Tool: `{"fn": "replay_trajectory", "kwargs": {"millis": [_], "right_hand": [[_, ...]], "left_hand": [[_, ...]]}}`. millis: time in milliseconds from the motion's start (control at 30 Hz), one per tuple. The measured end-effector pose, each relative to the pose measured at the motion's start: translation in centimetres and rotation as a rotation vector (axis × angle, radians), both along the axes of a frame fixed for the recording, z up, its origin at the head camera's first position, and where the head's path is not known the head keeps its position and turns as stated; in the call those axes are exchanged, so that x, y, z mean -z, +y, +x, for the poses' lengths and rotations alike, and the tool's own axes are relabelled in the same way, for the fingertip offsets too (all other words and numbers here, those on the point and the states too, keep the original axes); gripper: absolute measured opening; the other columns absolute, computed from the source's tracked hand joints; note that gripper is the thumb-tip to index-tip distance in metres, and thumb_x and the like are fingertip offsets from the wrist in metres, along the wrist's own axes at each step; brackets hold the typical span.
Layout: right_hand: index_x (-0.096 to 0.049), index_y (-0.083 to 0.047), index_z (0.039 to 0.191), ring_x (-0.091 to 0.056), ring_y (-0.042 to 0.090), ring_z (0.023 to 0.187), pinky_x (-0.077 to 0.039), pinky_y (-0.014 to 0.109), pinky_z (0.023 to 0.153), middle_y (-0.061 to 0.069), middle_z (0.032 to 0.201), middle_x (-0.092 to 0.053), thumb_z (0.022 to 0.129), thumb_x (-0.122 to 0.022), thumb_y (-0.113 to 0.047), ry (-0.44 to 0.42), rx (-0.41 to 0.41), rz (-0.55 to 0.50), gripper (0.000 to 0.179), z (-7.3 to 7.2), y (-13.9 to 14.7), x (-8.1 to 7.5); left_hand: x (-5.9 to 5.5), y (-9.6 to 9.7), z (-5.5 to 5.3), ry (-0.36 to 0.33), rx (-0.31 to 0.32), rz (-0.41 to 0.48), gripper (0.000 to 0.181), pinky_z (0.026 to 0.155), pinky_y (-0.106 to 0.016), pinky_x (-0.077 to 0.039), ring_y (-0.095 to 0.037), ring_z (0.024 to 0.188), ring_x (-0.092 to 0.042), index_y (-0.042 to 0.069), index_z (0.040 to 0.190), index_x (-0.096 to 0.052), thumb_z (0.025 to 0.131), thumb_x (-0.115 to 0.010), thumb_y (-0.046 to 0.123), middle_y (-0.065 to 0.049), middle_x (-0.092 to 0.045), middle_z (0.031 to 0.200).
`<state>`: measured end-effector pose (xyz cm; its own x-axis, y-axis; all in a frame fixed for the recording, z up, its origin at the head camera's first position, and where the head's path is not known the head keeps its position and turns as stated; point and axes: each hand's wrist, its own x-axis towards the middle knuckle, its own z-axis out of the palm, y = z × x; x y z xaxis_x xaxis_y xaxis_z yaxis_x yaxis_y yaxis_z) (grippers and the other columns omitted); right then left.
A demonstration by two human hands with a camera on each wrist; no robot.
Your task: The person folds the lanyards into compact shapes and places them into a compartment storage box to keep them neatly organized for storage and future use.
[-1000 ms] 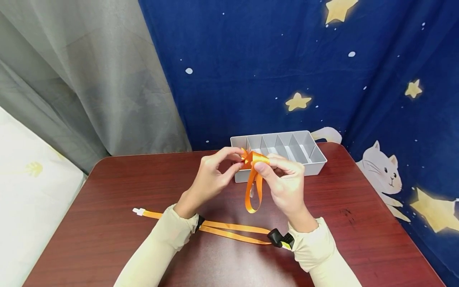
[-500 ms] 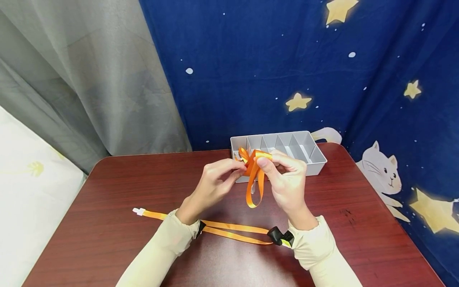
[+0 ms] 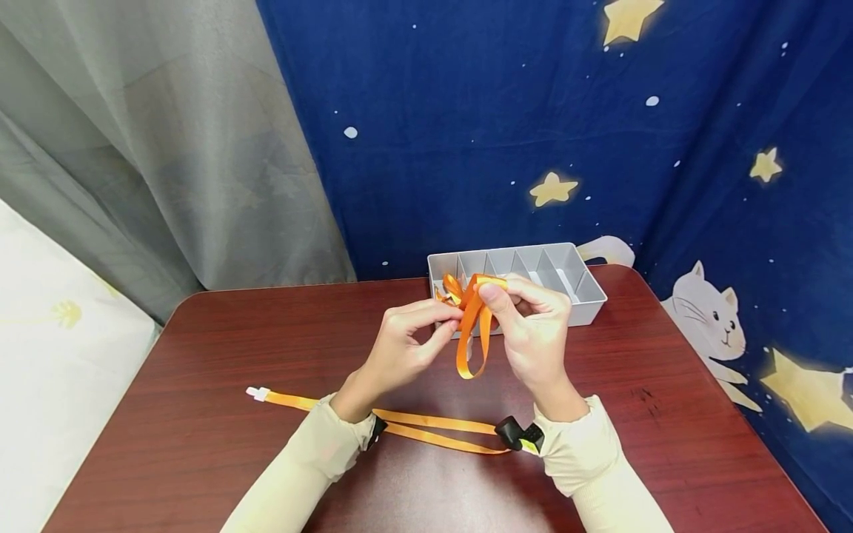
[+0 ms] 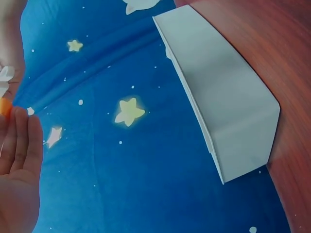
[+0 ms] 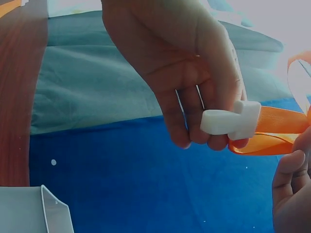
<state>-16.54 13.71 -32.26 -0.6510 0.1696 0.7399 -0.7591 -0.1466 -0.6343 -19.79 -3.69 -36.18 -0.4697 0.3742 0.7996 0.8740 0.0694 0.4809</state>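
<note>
An orange lanyard is held up between both hands, in front of the divided box. My left hand pinches the strap from the left. My right hand grips a fold of it between thumb and fingers, and a loop hangs below. In the right wrist view, a white plastic clip on the strap's end lies against the left hand. My right hand is partly cut off at that view's right edge. Only a bit of orange strap shows beside the left hand in the left wrist view.
A grey box with several compartments stands at the table's back edge, partly behind the hands. A second orange lanyard with a white end clip lies across the brown table, under the left forearm. Curtains hang behind the table.
My left hand has slid down and slightly right along the lanyard, uncovering its curled part. My right hand has risen a little with its fold; the second lanyard has stayed put.
</note>
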Motion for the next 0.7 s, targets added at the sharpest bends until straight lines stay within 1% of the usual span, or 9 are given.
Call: {"fn": "replay_trajectory", "kwargs": {"millis": [233, 300, 367, 433, 500, 533, 567, 600, 700], "right_hand": [[-0.073, 0.010, 0.085, -0.058, 0.010, 0.056, -0.047, 0.018, 0.050, 0.005, 0.071, -0.069, 0.088, -0.077, -0.013, 0.011, 0.009, -0.002, 0.023, -0.3, -0.1, 0.0], [-0.073, 0.010, 0.084, -0.057, 0.011, 0.057, -0.047, 0.019, 0.051, 0.005, 0.071, -0.068, 0.088, -0.077, -0.014, 0.015, 0.013, -0.004, 0.024, -0.4, -0.1, 0.0], [-0.073, 0.010, 0.084, -0.058, 0.011, 0.059, -0.048, 0.019, 0.052, 0.005, 0.071, -0.068, 0.088, -0.077, -0.016, 0.020, 0.019, -0.009, 0.026, -0.4, -0.1, 0.0], [-0.073, 0.011, 0.084, -0.059, 0.012, 0.062, -0.049, 0.019, 0.054, 0.005, 0.073, -0.069, 0.087, -0.078, -0.017, 0.025, 0.028, -0.015, 0.029, -0.5, -0.1, 0.0], [-0.073, 0.011, 0.083, -0.059, 0.012, 0.063, -0.050, 0.018, 0.055, 0.004, 0.073, -0.069, 0.087, -0.079, -0.018, 0.031, 0.041, -0.020, 0.030, -0.6, -0.2, 0.1], [-0.073, 0.012, 0.083, -0.059, 0.012, 0.062, -0.049, 0.018, 0.055, 0.004, 0.073, -0.069, 0.086, -0.079, -0.018, 0.037, 0.049, -0.019, 0.030, -0.7, -0.3, 0.1], [-0.072, 0.012, 0.083, -0.058, 0.012, 0.062, -0.049, 0.018, 0.055, 0.004, 0.073, -0.068, 0.086, -0.079, -0.017, 0.042, 0.058, -0.020, 0.030, -0.7, -0.3, 0.1], [-0.072, 0.012, 0.083, -0.057, 0.011, 0.061, -0.049, 0.018, 0.055, 0.004, 0.072, -0.068, 0.086, -0.079, -0.018, 0.049, 0.066, -0.019, 0.031, -0.8, -0.4, 0.2], [-0.073, 0.011, 0.082, -0.055, 0.011, 0.059, -0.046, 0.018, 0.053, 0.003, 0.069, -0.066, 0.086, -0.079, -0.020, 0.070, 0.111, 0.009, 0.032, -0.9, -0.5, 0.2]], "left_hand": [[0.5, -0.2, 0.3, -0.099, 0.037, 0.010, 0.015, 0.086, -0.033, -0.055, -0.020, 0.092, -0.068, 0.001, 0.096, -0.075, 0.086, -0.066, -0.006, -0.010, -0.073, 0.095], [0.6, -0.3, 0.4, -0.121, 0.056, 0.017, 0.017, 0.086, -0.034, -0.055, -0.021, 0.093, -0.068, 0.000, 0.096, -0.075, 0.087, -0.062, -0.007, -0.012, -0.073, 0.096], [0.6, -0.5, 0.5, -0.147, 0.090, 0.026, 0.019, 0.087, -0.034, -0.055, -0.023, 0.094, -0.068, -0.002, 0.098, -0.074, 0.090, -0.057, -0.006, -0.014, -0.072, 0.099], [0.5, -0.5, 0.7, -0.173, 0.127, 0.035, 0.022, 0.087, -0.035, -0.055, -0.024, 0.096, -0.067, -0.004, 0.100, -0.073, 0.095, -0.052, 0.000, -0.015, -0.072, 0.101], [0.3, -0.5, 1.0, -0.196, 0.160, 0.046, 0.028, 0.088, -0.036, -0.054, -0.025, 0.098, -0.067, -0.005, 0.102, -0.073, 0.101, -0.051, 0.011, -0.016, -0.072, 0.102], [0.3, -0.4, 1.1, -0.198, 0.167, 0.050, 0.032, 0.088, -0.036, -0.054, -0.025, 0.098, -0.067, -0.004, 0.102, -0.073, 0.103, -0.050, 0.018, -0.016, -0.072, 0.102], [0.2, -0.4, 1.2, -0.192, 0.166, 0.050, 0.035, 0.088, -0.036, -0.054, -0.024, 0.097, -0.067, -0.004, 0.102, -0.073, 0.103, -0.052, 0.025, -0.015, -0.072, 0.102], [0.1, -0.3, 1.3, -0.182, 0.155, 0.050, 0.032, 0.087, -0.035, -0.055, -0.024, 0.097, -0.067, -0.003, 0.102, -0.074, 0.100, -0.059, 0.026, -0.014, -0.072, 0.101], [-0.1, 0.1, 1.6, -0.125, 0.099, 0.041, 0.024, 0.083, -0.034, -0.056, -0.021, 0.094, -0.069, 0.001, 0.100, -0.075, 0.087, -0.077, 0.021, -0.010, -0.074, 0.098]]}}
